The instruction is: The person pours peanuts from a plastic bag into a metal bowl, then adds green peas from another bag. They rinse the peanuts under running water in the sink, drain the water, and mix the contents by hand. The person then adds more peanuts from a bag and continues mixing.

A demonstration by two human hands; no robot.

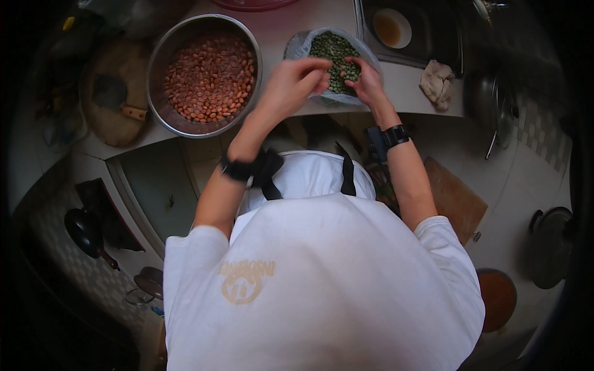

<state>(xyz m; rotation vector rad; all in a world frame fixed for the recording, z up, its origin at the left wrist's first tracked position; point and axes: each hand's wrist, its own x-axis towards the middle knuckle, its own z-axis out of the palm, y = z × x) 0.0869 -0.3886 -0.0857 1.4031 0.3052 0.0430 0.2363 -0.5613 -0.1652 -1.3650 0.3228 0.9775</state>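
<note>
A thin plastic bag (299, 47) lies rolled open on the white countertop, full of green peas (330, 42). Over its left side is my left hand (299, 81), slightly blurred, with fingers bent towards the thumb; whether it pinches a pea is unclear. My right hand (366, 82) hovers at the bag's right side, thumb and fingers curved apart above the peas with nothing visible between them. Left of the bag stands a large steel basin (258, 69), holding reddish-brown peanuts or beans (209, 76) in what looks like liquid.
A cleaver (111, 95) rests on a round wooden chopping board (104, 127) at the left. At the right, a white bowl (404, 35) with brown liquid sits in the sink (429, 41). A crumpled cloth (437, 84) lies on the counter (403, 88) near its front edge.
</note>
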